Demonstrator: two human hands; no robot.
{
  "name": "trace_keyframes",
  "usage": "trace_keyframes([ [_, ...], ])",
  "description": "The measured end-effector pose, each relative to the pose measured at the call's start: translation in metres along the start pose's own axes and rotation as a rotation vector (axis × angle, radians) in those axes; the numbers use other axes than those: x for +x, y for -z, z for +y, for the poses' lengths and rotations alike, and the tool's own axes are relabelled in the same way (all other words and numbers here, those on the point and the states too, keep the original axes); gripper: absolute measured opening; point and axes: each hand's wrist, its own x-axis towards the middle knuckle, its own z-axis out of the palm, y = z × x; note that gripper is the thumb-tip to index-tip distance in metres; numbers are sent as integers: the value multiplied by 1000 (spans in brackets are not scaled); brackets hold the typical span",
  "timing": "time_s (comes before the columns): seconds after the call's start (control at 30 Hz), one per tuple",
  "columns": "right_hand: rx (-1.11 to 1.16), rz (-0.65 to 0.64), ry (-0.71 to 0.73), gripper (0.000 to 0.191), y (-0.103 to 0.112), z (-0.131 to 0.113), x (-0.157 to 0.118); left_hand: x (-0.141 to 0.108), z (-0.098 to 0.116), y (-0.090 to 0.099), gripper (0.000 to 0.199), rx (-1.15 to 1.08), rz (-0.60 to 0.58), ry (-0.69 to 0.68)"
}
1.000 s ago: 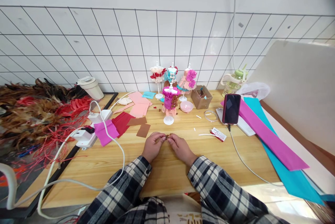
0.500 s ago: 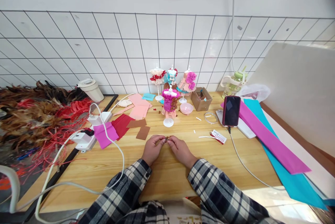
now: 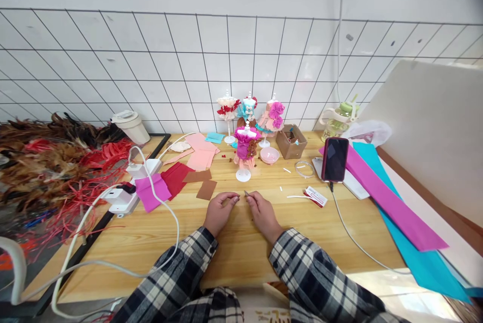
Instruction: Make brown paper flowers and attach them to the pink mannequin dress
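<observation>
Above the table's middle, my left hand [image 3: 222, 213] is closed in a pinch of thumb and forefinger. What sits in that pinch is too small to make out. Opposite it, a short gap away, my right hand [image 3: 263, 216] pinches a small thin pointed thing [image 3: 246, 193], dark greyish at its tip. Just beyond both hands stands a mini dress form [image 3: 246, 144] on a white round base, dressed in magenta and peach crepe paper with brown ruffles down one side. Brown paper pieces [image 3: 206, 190] lie left of it.
Behind stand several more dressed forms [image 3: 228, 111], a pink bowl [image 3: 269, 155] and a cardboard box [image 3: 291, 142]. Coloured paper [image 3: 177, 179], power strips [image 3: 124, 201] and white cables lie left. A phone [image 3: 335, 159] and long paper strips [image 3: 396, 197] are right.
My fingertips, together over a small brown bit before, have parted. The right hand has shifted slightly right, and its thin pointed thing now shows. The view has tilted slightly.
</observation>
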Motion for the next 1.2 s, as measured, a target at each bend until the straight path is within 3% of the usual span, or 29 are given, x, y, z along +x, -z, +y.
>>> trace_keyframes([
  [0.17, -249, 157, -87, 27, 14, 9, 6, 1, -3, 0, 29, -52, 10, 22],
  [0.3, -438, 250, 5, 25, 17, 12, 8, 1, -6, -1, 29, -48, 12, 12],
  [0.4, -447, 344, 102, 31, 14, 5, 4, 0, -5, 0, 29, -2, 4, -48],
  [0.57, -274, 226, 160, 22, 6, -5, -2, -4, 1, -1, 27, 150, -95, -273],
  [0.7, -189, 240, 131, 19, 3, -1, 0, -6, 3, -2, 27, 208, -135, -377],
  [0.87, -119, 251, 86, 14, 6, 2, 3, -6, 0, -3, 28, 224, -168, -402],
  [1.2, -223, 261, 60, 16, 6, 1, 1, -8, 3, -3, 30, 219, -209, -386],
])
